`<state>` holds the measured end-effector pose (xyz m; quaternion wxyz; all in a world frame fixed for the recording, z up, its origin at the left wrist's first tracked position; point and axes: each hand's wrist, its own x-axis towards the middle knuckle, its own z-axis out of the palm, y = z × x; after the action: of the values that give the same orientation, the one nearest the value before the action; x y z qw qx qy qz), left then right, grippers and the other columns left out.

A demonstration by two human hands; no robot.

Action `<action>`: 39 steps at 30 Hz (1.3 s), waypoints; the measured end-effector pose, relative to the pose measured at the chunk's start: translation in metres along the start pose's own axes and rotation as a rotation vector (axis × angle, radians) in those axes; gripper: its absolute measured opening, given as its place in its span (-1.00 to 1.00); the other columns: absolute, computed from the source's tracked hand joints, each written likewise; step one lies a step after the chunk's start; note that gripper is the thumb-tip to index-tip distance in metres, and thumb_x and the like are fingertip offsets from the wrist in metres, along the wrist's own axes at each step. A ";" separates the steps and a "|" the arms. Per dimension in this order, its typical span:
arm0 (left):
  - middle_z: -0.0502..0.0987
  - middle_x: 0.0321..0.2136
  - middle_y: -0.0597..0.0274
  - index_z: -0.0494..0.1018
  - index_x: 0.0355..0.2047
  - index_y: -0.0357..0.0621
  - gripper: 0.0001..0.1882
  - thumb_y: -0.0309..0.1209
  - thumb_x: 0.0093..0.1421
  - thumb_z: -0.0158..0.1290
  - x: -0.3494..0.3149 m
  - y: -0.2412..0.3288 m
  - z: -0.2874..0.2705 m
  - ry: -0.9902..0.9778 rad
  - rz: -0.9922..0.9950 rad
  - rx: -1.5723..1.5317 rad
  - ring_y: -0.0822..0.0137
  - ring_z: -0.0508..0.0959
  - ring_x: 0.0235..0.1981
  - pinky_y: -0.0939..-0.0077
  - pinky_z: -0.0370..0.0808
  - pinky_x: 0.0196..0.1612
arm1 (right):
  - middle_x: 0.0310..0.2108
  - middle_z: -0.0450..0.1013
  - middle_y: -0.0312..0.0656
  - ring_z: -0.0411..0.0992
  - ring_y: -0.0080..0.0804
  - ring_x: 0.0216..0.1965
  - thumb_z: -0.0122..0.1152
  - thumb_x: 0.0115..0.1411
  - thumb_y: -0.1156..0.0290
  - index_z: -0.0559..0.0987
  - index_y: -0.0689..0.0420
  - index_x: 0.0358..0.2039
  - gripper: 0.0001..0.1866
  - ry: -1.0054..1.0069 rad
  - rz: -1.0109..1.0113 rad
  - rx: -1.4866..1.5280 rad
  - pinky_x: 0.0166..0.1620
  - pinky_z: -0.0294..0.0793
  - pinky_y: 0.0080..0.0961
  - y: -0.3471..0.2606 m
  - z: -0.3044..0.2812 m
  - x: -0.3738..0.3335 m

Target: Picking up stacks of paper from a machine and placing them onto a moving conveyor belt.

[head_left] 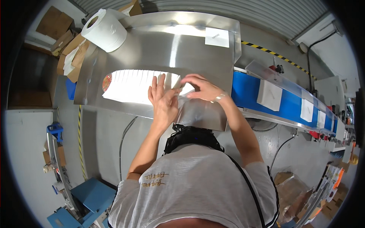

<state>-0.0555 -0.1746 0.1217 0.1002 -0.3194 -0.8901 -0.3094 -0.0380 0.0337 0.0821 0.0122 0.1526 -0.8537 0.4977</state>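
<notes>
Factory-type workshop. Steel desk (152,53), blue conveyor belt (244,90) at its right edge, striped floor tape (275,54). Cartons (53,22) off far left corner.

The single view is a fisheye worn on the person's head, looking steeply down over the grey shirt (197,182) at the bottom centre to the left hand (164,102) and right hand (207,90) mid-frame. It sits close above the body, yet takes in the metal table (159,45) across the upper middle and the blue conveyor belt (248,91) at right, straight edges bowing toward the rim.
</notes>
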 end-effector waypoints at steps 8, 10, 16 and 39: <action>0.22 0.13 -0.12 0.41 -0.06 -0.17 -0.61 -0.57 0.04 0.09 -0.005 -0.018 -0.001 0.106 -0.088 0.100 -0.11 0.15 0.19 0.11 0.15 0.17 | -0.49 0.41 -0.28 0.31 -0.57 -0.43 0.19 0.16 0.23 0.47 0.19 -0.33 -0.73 0.579 0.585 -0.007 -0.33 0.36 -0.54 0.028 -0.019 -0.066; 0.24 0.11 -0.12 0.43 -0.09 -0.20 -0.62 -0.62 0.02 0.06 -0.003 -0.016 -0.001 0.147 -0.118 0.021 -0.10 0.18 0.17 0.11 0.15 0.16 | -0.54 0.39 -0.26 0.27 -0.53 -0.49 0.20 0.15 0.25 0.48 0.17 -0.41 -0.76 0.775 0.744 -0.020 -0.38 0.32 -0.51 0.087 -0.039 -0.115; 0.29 0.08 -0.11 0.50 -0.18 -0.20 -0.67 -0.67 0.01 0.02 0.000 -0.016 0.001 0.159 -0.132 -0.042 -0.12 0.19 0.16 0.07 0.14 0.15 | -0.25 0.46 -0.03 0.41 -0.16 -0.24 0.26 0.02 0.03 0.47 0.21 -0.10 -0.43 0.984 0.824 -1.556 -0.16 0.36 -0.40 0.068 -0.077 -0.146; 0.33 0.05 -0.05 0.52 -0.20 -0.17 -0.70 -0.65 0.01 0.06 0.002 -0.037 -0.009 0.189 -0.124 0.015 -0.12 0.22 0.14 0.11 0.22 0.12 | -0.29 0.51 -0.10 0.45 -0.33 -0.27 0.20 0.10 0.07 0.46 0.23 -0.15 -0.51 0.733 0.800 0.014 -0.19 0.42 -0.39 0.104 -0.059 -0.121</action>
<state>-0.0807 -0.2017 0.1113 0.1669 -0.2323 -0.8969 -0.3373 0.0410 0.1615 0.0027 0.1176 -0.3680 -0.7815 0.4899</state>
